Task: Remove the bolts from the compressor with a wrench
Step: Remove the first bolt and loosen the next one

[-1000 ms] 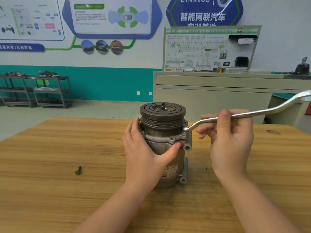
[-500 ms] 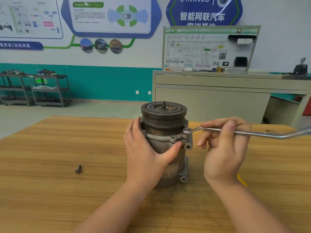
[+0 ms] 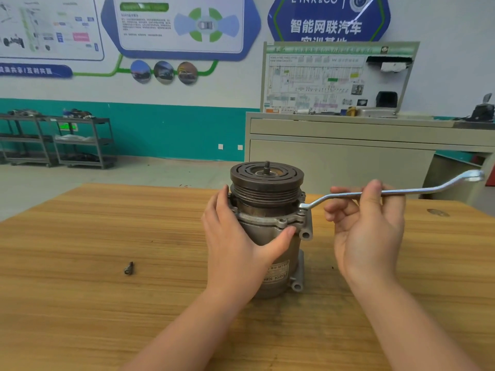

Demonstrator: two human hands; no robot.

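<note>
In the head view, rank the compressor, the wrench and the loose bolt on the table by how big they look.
1. Compressor, bulkiest by far.
2. Wrench, longer across than the compressor is wide, but thin.
3. Bolt, tiny.
All sit at similar depth, so nearness barely matters.

The compressor (image 3: 267, 226) stands upright on the desk (image 3: 80, 303); a loose bolt (image 3: 128, 268) lies to its left, the wrench (image 3: 388, 192) reaches right.
</note>
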